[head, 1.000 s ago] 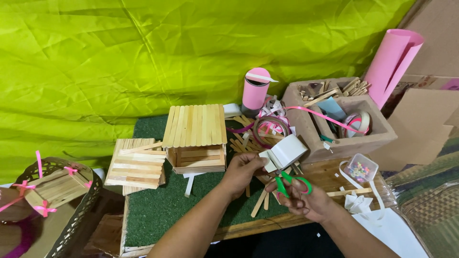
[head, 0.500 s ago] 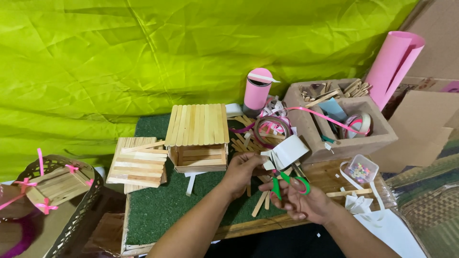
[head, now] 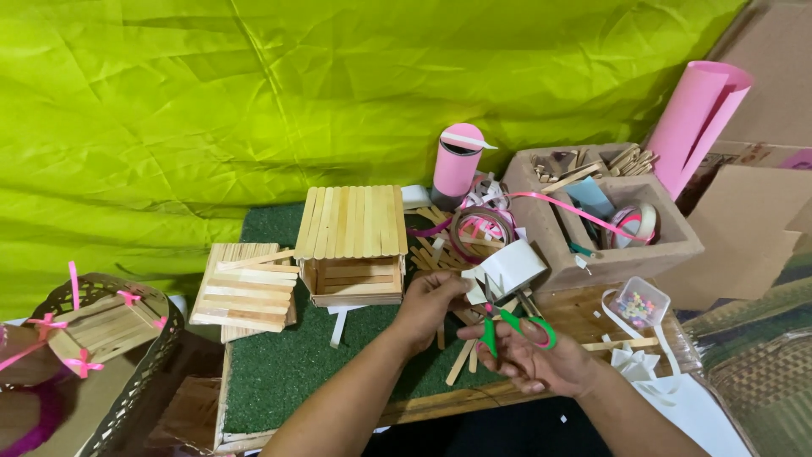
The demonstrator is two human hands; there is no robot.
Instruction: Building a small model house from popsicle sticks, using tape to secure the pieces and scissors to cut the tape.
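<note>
1. Roll of white tape (head: 512,267): held up over the table's near right part, just right of the stick house; the left hand (head: 431,305) is closed on it, with a loose end drawn out towards the blades.
2. Green-handled scissors (head: 507,320): in the right hand (head: 529,355), fingers through the loops, blades pointing up at the tape end. Whether the cut is made cannot be told; the strip looks still joined to the roll.
3. Popsicle-stick house (head: 351,245): roofed and standing on the green turf mat (head: 288,372); looks largely built.
4. Flat stick panel (head: 247,286): lies left of the house, apart from it, not fitted.
5. Loose sticks (head: 461,360): scattered under both hands.
6. Pink cup (head: 457,165), cardboard box (head: 609,245) of supplies, pink paper roll (head: 698,118): behind and to the right.
7. Change from half a second ago: roll and scissors sit much as they did, the blades brought slightly closer to the tape.
</note>
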